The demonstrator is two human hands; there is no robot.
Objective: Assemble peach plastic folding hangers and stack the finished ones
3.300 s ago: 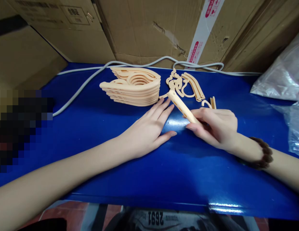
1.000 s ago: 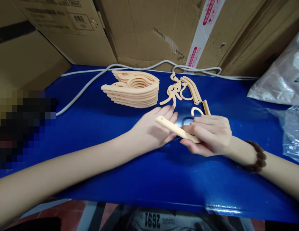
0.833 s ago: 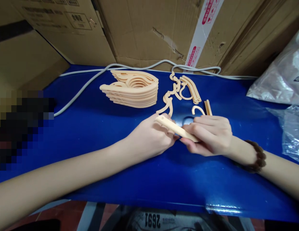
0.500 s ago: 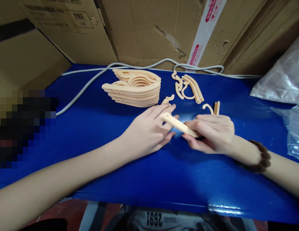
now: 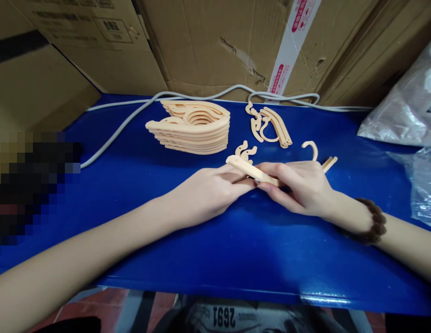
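Note:
My right hand (image 5: 302, 187) grips a cream plastic folding hanger (image 5: 250, 169), its fingers and thumb closed round the middle. The hanger's hook (image 5: 311, 150) and a pair of thin ends (image 5: 329, 163) stick out behind that hand. My left hand (image 5: 215, 192) is closed beside the hanger's left end, its fingertips partly hidden under it. Small curved plastic pieces (image 5: 246, 151) with rounded tips show just beyond the left fingers, seemingly pinched by them. Behind lies a neat stack of folded cream hangers (image 5: 194, 134).
Loose hanger parts (image 5: 276, 127) lie at the back of the blue table (image 5: 208, 259). A white cable (image 5: 128, 121) runs along the cardboard boxes (image 5: 215, 51). Clear plastic bags (image 5: 399, 106) rest at the right. A dark blurred-out object (image 5: 31, 180) is at the left.
My left fingers have closed, and the small curved pieces beyond them have turned, showing two tips. My right hand has moved slightly left, tilting the hanger so its hook stands higher.

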